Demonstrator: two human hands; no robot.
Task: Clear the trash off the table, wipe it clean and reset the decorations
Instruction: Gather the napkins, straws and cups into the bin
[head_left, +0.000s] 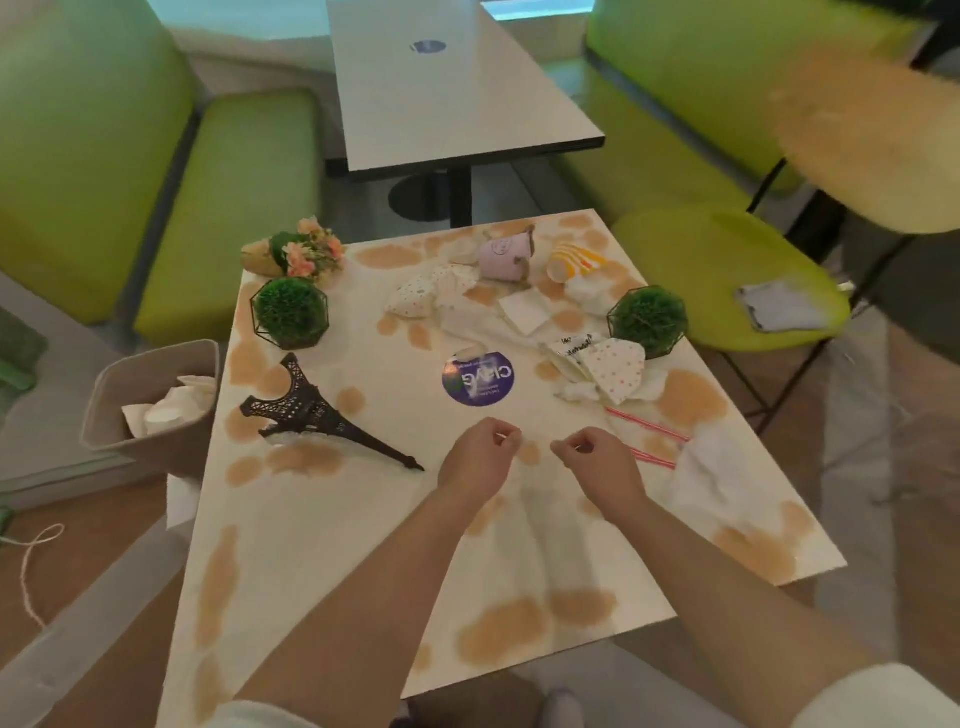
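The white table (395, 525) is covered in brown stains. My left hand (480, 460) and my right hand (597, 465) hover over its near middle, close together, fingers curled; I see nothing plainly held in either. Trash lies across the far half: a tipped pink cup (506, 254), a tipped yellow-striped cup (574, 262), polka-dot napkins (431, 291), a white napkin (524, 312), striped straws (649, 428) and a crumpled tissue (711, 467). Decorations: an Eiffel Tower model (317, 410) lying on its side, two green plant balls (290, 312) (648, 319), a flower bouquet (301, 252).
A grey bin (150, 410) with paper trash in it stands at the table's left edge. A green chair (727, 270) on the right carries a grey cloth (779, 304). Beyond are another table (452, 104) and green benches. A purple round sticker (478, 378) marks the table's centre.
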